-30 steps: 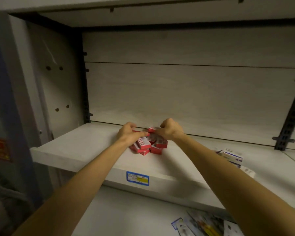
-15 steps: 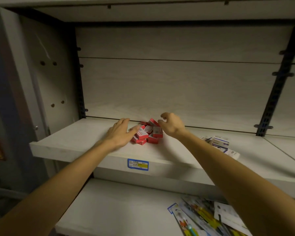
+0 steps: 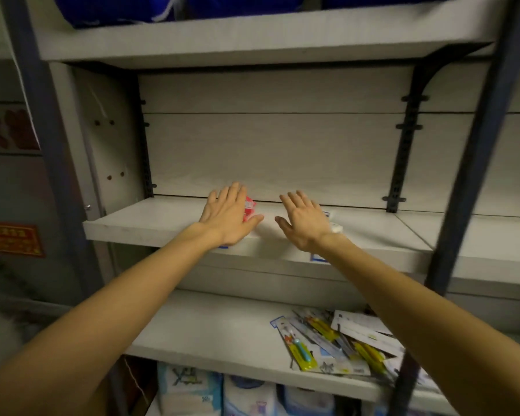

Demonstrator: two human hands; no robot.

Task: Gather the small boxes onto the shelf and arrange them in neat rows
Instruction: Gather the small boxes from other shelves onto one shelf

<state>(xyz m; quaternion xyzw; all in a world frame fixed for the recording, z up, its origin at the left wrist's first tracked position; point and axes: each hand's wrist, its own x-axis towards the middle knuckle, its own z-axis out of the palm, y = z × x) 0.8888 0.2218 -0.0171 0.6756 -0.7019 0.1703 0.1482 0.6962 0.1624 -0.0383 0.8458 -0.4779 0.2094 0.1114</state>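
Hands are spread flat, fingers splayed and grasping nothing, over the pale shelf (image 3: 162, 217). Left hand (image 3: 228, 217) covers most of the red small boxes (image 3: 249, 207), which sit near the shelf's back wall; right hand (image 3: 305, 222) hovers just beside them, with white boxes (image 3: 336, 227) peeking out past its wrist.

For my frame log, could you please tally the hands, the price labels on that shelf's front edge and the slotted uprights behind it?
Hands: 2, left hand and right hand, both open.
Price labels: 2, both partly hidden by the wrists.
Slotted uprights: 2.
Total: 6.
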